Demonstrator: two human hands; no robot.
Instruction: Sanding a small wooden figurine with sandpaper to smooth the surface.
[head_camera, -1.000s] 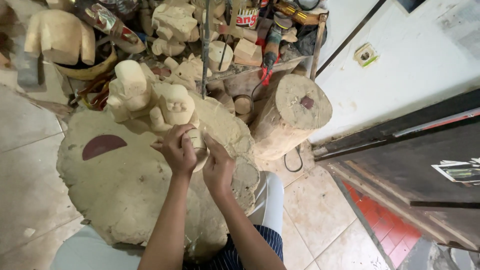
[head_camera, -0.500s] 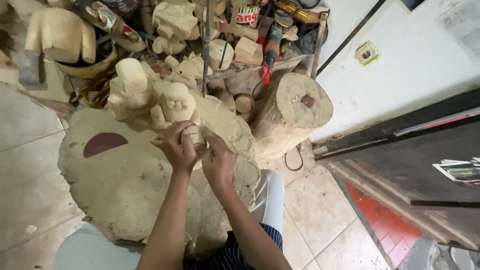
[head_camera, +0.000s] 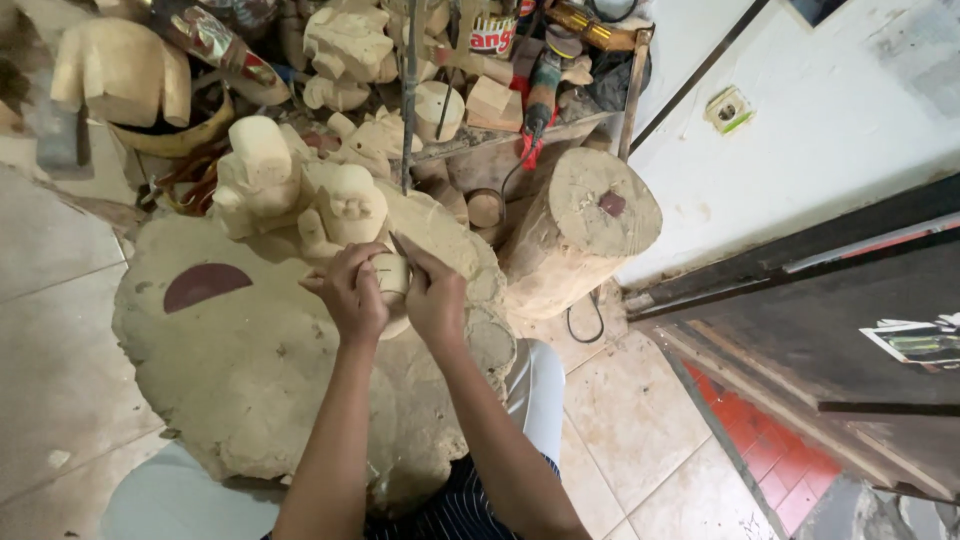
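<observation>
My left hand is wrapped around a small pale wooden carving held just above a wide, dusty slab of wood. My right hand grips a thin carving tool whose tip rests against the top of the carving. Both hands meet near the slab's far edge, right below two unfinished wooden figures that stand on it. My forearms hide part of the slab.
A dark red half-disc lies on the slab's left. A thick log stump stands to the right. Behind are a cluttered rack of wooden figures, blocks and a power tool. A dark wooden door frame runs along the right.
My hands have kept to the same spot on the carving, with only small shifts of the fingers and the tool.
</observation>
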